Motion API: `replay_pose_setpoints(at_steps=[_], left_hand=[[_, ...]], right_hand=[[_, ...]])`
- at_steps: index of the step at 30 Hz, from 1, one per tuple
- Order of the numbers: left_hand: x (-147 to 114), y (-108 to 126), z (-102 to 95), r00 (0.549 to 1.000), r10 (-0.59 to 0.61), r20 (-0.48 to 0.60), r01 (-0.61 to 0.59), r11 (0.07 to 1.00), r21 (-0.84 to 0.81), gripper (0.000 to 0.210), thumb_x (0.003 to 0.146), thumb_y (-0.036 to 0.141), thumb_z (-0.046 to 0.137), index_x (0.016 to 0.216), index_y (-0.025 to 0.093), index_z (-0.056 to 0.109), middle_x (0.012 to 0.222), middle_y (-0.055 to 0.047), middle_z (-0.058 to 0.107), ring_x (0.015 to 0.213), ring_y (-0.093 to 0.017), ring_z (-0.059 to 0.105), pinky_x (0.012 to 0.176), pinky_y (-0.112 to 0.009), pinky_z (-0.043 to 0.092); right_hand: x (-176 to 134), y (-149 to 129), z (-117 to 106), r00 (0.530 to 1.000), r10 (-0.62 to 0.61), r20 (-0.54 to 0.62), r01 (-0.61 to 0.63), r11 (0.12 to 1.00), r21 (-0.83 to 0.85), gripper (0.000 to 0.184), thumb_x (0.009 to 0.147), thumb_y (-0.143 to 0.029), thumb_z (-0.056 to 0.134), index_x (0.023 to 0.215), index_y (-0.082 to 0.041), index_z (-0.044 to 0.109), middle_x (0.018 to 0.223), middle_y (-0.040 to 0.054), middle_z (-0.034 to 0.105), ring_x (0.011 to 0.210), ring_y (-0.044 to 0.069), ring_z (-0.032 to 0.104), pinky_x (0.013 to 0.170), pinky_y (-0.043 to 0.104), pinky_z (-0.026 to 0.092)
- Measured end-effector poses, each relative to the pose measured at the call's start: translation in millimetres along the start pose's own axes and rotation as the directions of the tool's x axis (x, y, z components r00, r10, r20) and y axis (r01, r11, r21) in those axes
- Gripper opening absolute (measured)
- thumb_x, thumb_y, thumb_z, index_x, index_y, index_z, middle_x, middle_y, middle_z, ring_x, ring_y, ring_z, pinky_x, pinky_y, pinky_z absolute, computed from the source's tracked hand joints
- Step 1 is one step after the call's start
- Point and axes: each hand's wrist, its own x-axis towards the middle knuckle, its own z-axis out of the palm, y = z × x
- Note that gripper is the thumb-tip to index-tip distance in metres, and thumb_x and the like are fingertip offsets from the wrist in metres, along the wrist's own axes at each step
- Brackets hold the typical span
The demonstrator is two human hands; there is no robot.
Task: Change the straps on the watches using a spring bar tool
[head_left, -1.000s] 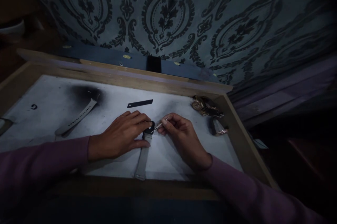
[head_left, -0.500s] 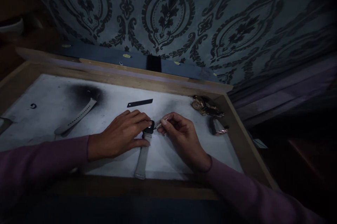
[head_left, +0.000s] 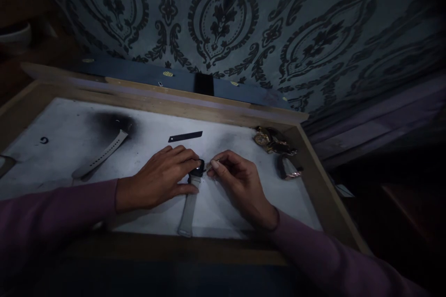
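Observation:
A smartwatch with a dark square case (head_left: 197,169) lies near the front of the tray, its grey strap (head_left: 188,213) stretched toward me. My left hand (head_left: 163,177) presses the case down with its fingers, covering the case's left side, while the thumb rests by the top of the strap. Between thumb and fingers my right hand (head_left: 235,174) pinches a thin metal tool (head_left: 209,166) whose tip is at the right edge of the case. Most of the tool is hidden by the fingers, and I cannot tell its exact kind.
A wooden-rimmed tray (head_left: 334,199) with a white base surrounds the work. Behind my hands lies a dark snap-off blade (head_left: 185,136). A loose pale strap (head_left: 102,155) is on the left, several wristwatches (head_left: 270,140) at the right. A patterned wall stands behind.
My right hand has shifted slightly left, and its fingers now sit closer to the watch case, with less of the tool showing. My left hand and the watch have stayed put.

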Motion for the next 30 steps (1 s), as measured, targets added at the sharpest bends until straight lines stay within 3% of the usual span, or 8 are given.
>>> replay_pose_setpoints(at_steps=[13,19,25,30], left_hand=[[-1,-1,0.8,1.0,-0.003,-0.003,0.003,1.0,0.011,0.041,0.088,0.046,0.061,0.118,0.018,0.057,0.118,-0.008,0.06,0.104,-0.025,0.055,0.084,-0.04,0.046],[0,0,0.1,1.0,-0.009,0.0,0.009,1.0,0.007,0.04,0.088,0.046,0.061,0.117,0.018,0.057,0.118,-0.008,0.06,0.104,-0.025,0.056,0.085,-0.04,0.047],[0,0,-1.0,1.0,-0.004,0.009,0.004,1.0,-0.006,0.041,0.087,0.044,0.063,0.117,0.017,0.056,0.117,-0.008,0.06,0.102,-0.025,0.055,0.084,-0.04,0.047],[0,-1,0.1,1.0,-0.014,0.015,0.014,1.0,-0.011,0.038,0.087,0.041,0.065,0.115,0.017,0.057,0.118,-0.008,0.06,0.103,-0.025,0.055,0.083,-0.039,0.047]], right_hand=[[-1,-2,0,0.998,-0.062,0.008,0.062,0.997,-0.043,0.014,0.088,-0.029,0.06,0.079,-0.018,0.063,0.068,0.0008,0.064,0.063,0.014,0.062,0.06,0.025,0.05],[-3,-5,-1,0.978,-0.202,0.048,0.208,0.943,-0.259,0.013,0.092,-0.023,0.056,0.082,-0.018,0.062,0.069,0.0012,0.065,0.063,0.014,0.062,0.058,0.025,0.047],[-6,-8,-2,0.87,-0.457,0.183,0.488,0.752,-0.443,0.01,0.093,-0.014,0.053,0.089,-0.02,0.061,0.077,0.0048,0.067,0.068,0.017,0.064,0.062,0.027,0.051],[-6,-10,-1,0.761,-0.543,0.355,0.648,0.612,-0.453,0.015,0.092,-0.008,0.05,0.09,-0.017,0.062,0.079,0.0084,0.068,0.071,0.019,0.064,0.064,0.03,0.054]])
